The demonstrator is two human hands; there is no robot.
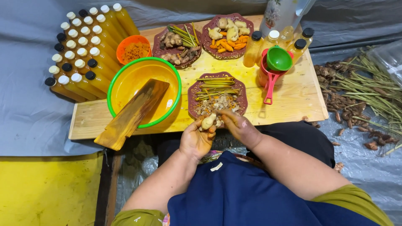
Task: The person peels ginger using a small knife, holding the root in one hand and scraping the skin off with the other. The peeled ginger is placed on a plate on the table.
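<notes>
Where hands (217, 132) work, low wooden table (293, 90), grey tarpaulin (29, 104).

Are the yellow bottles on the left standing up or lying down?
Lying down: the yellow bottles rest on their sides in rows, caps pointing up-left.

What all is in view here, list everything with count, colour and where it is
Pale root piece: one, cream, in the left hand above the near plate.
Patterned plates: three, maroon, two far and one near, holding roots and stalks.
Large bowl: one, yellow with green rim, left on the table.
Wooden board: one, brown, leaning in the bowl.
Small bowl: one, orange, behind the large bowl.
Bottles: many, yellow liquid, lying left; four more standing far right.
Funnel: one, green, on a red scoop.
Table: one, pale wood.
Loose stalks and roots: a heap, right on the sheet.
Left hand: holds the root.
Right hand: touching the root.
</notes>
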